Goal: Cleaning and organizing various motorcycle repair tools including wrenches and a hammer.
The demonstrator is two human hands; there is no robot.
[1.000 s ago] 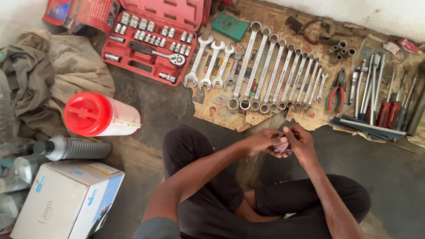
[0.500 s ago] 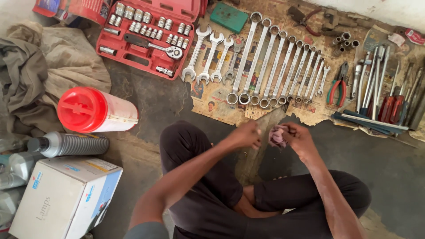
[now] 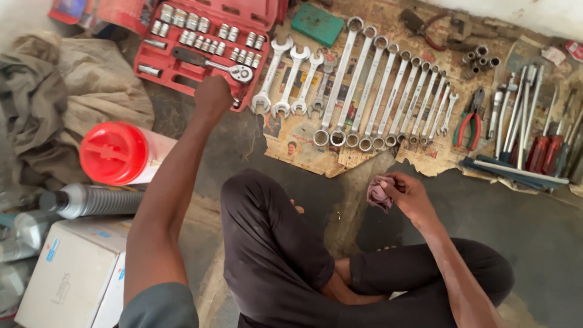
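Note:
I sit cross-legged on the floor in dark trousers. My left hand (image 3: 212, 96) is stretched out to the near edge of the red socket set case (image 3: 159, 67), fingers curled beside the ratchet (image 3: 212, 63); whether it holds anything is hidden. My right hand (image 3: 408, 193) is closed on a crumpled pinkish rag (image 3: 378, 194) above my right knee. A row of combination wrenches (image 3: 382, 91) lies on torn paper just beyond the rag.
Red-handled pliers (image 3: 469, 124), screwdrivers (image 3: 534, 140) and loose sockets (image 3: 480, 61) lie at right. A green box (image 3: 317, 24) sits at the top. At left are a red-lidded jar (image 3: 118, 152), a grey cloth (image 3: 54, 97), a ribbed tube (image 3: 91, 200) and a white carton (image 3: 67, 279).
My left hand has left my right hand and reached far forward-left to the socket case. My right hand stays near my knee with the rag.

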